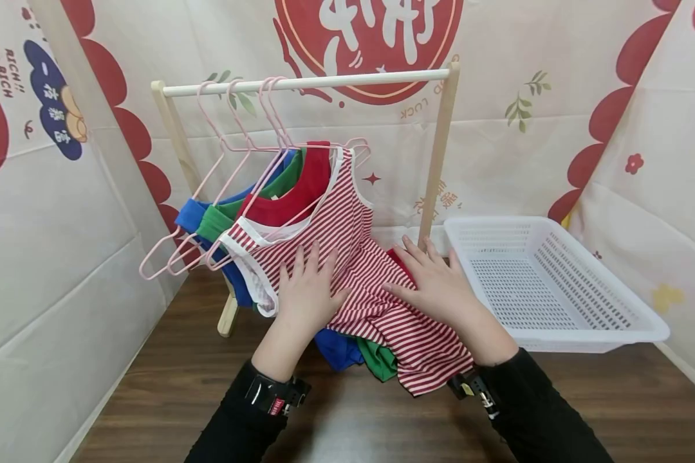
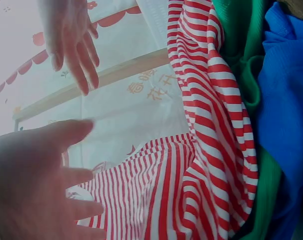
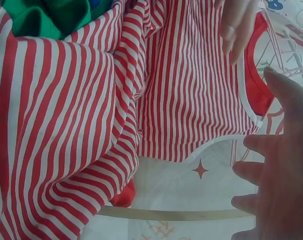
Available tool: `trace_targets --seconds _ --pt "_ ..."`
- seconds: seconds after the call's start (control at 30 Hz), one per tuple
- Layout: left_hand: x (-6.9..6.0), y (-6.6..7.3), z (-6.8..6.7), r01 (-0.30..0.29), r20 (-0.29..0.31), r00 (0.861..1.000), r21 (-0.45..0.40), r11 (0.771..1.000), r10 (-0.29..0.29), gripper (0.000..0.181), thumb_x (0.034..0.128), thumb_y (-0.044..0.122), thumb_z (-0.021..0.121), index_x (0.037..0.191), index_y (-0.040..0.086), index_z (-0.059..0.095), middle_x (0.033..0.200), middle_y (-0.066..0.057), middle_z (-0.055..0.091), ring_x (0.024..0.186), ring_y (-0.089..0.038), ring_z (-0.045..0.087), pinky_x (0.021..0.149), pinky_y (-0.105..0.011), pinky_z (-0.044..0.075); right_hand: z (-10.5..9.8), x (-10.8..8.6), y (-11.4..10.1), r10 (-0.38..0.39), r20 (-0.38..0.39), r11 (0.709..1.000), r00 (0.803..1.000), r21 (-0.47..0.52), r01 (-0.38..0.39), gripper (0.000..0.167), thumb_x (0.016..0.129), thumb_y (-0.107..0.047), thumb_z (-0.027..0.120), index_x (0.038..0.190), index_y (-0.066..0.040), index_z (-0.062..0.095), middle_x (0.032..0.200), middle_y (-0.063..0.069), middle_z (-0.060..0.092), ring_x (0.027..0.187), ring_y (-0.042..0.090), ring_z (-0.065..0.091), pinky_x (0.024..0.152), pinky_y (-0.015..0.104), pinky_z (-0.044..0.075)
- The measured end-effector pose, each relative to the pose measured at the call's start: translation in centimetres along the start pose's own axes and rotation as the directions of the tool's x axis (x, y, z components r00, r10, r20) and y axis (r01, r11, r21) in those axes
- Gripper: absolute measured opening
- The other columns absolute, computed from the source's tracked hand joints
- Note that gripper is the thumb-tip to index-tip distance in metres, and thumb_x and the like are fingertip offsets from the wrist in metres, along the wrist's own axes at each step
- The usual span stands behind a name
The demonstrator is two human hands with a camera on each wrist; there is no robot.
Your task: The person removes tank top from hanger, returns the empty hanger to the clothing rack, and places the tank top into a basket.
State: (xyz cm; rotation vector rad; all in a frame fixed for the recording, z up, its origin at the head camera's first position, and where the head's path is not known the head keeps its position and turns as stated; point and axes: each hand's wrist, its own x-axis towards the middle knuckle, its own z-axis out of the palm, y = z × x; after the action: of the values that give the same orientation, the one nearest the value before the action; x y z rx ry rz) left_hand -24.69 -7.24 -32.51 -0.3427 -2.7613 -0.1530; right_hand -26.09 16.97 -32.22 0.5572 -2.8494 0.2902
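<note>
Smoothing step, I'd guess: red-and-white striped sleeveless cloth top (image 1: 353, 222) hangs mid-frame; left hand (image 1: 307, 292) and right hand (image 1: 437, 286) wide, gripping nothing (contact unclear). Next likely needs straightening its bunched lower half.

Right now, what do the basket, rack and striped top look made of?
Basket: probably plastic, smooth and white, with rows of molded slots. Rack: likely wood, matte, its posts pale tan. Striped top: soft, matte fabric, perhaps cotton, since it drapes in loose folds.
</note>
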Motion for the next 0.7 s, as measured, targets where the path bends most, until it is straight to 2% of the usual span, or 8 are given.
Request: trace_targets --seconds 0.1,0.2,0.3,0.4,0.47,0.53,0.63,0.7 --pt "0.2 0.0 0.0 -0.009 -0.119 0.993 -0.053 0.999 0.003 0.067 0.0897 0.047 0.065 0.145 0.014 0.047 0.148 -0.018 0.041 0.136 -0.040 0.035 0.105 -0.063 0.029 0.0 0.1 0.0 -0.004 -0.012 1.000 1.000 0.021 0.004 0.087 0.088 -0.075 0.040 0.155 -0.020 0.027 0.161 0.005 0.018 0.146 0.037 0.008 0.110 0.063 -0.006" --pt "0.4 -0.1 -0.1 -0.031 -0.247 0.969 -0.103 0.994 0.005 0.056 0.0897 0.040 0.066 0.135 0.010 0.056 0.134 -0.017 0.054 0.123 -0.037 0.049 0.098 -0.057 0.040 -0.1 0.2 -0.1 0.003 -0.024 0.999 1.000 0.050 -0.002 0.086 0.089 -0.071 0.046 0.154 -0.017 0.030 0.160 0.009 0.022 0.146 0.038 0.013 0.110 0.064 -0.003" --pt "0.5 -0.3 -0.2 -0.056 -0.332 0.943 -0.135 0.989 0.008 0.046 0.0902 0.035 0.066 0.127 0.008 0.062 0.122 -0.015 0.063 0.108 -0.034 0.058 0.090 -0.051 0.048 -0.2 0.4 -0.1 0.018 -0.046 0.995 0.999 0.098 -0.013 0.083 0.090 -0.065 0.051 0.152 -0.013 0.033 0.155 0.013 0.033 0.143 0.038 0.022 0.109 0.067 0.002" --pt "0.5 -0.4 -0.3 -0.073 -0.385 0.923 -0.166 0.983 0.004 0.038 0.0915 0.032 0.064 0.121 0.008 0.066 0.112 -0.012 0.068 0.096 -0.031 0.064 0.080 -0.046 0.053 -0.3 0.6 -0.1 0.038 -0.090 0.988 0.995 0.153 -0.024 0.076 0.092 -0.058 0.055 0.149 -0.009 0.039 0.126 0.013 0.059 0.133 0.035 0.039 0.109 0.066 0.010" --pt "0.4 -0.5 -0.3 -0.081 -0.413 0.911 -0.184 0.980 -0.002 0.035 0.0919 0.031 0.064 0.117 0.007 0.068 0.108 -0.011 0.069 0.091 -0.030 0.065 0.075 -0.045 0.054 -0.5 0.6 -0.2 0.051 -0.116 0.982 0.992 0.187 -0.029 0.071 0.093 -0.053 0.057 0.146 -0.008 0.043 0.104 0.009 0.063 0.124 0.032 0.049 0.108 0.064 0.017" --pt "0.3 -0.5 -0.3 -0.083 -0.430 0.903 -0.200 0.976 -0.012 0.033 0.0919 0.031 0.064 0.115 0.007 0.068 0.104 -0.011 0.070 0.089 -0.029 0.066 0.073 -0.043 0.055 -0.7 0.6 -0.3 0.063 -0.131 0.976 0.989 0.213 -0.034 0.067 0.094 -0.049 0.057 0.144 -0.007 0.046 0.089 0.007 0.060 0.118 0.031 0.052 0.106 0.062 0.022" --pt "0.1 -0.5 -0.5 -0.074 -0.439 0.898 -0.215 0.974 -0.029 0.032 0.0915 0.030 0.065 0.114 0.008 0.069 0.102 -0.011 0.071 0.089 -0.028 0.067 0.072 -0.042 0.055 -1.0 0.4 -0.4 0.075 -0.131 0.969 0.989 0.244 -0.041 0.064 0.095 -0.048 0.056 0.143 -0.007 0.047 0.087 0.005 0.059 0.111 0.030 0.055 0.106 0.060 0.024" --pt "0.0 -0.5 -0.6 -0.068 -0.441 0.897 -0.228 0.971 -0.041 0.031 0.0913 0.030 0.066 0.114 0.008 0.069 0.102 -0.010 0.071 0.089 -0.028 0.067 0.073 -0.042 0.056 -1.2 0.4 -0.5 0.085 -0.126 0.964 0.988 0.262 -0.050 0.062 0.096 -0.048 0.055 0.142 -0.007 0.048 0.090 0.006 0.060 0.112 0.031 0.054 0.106 0.059 0.024"
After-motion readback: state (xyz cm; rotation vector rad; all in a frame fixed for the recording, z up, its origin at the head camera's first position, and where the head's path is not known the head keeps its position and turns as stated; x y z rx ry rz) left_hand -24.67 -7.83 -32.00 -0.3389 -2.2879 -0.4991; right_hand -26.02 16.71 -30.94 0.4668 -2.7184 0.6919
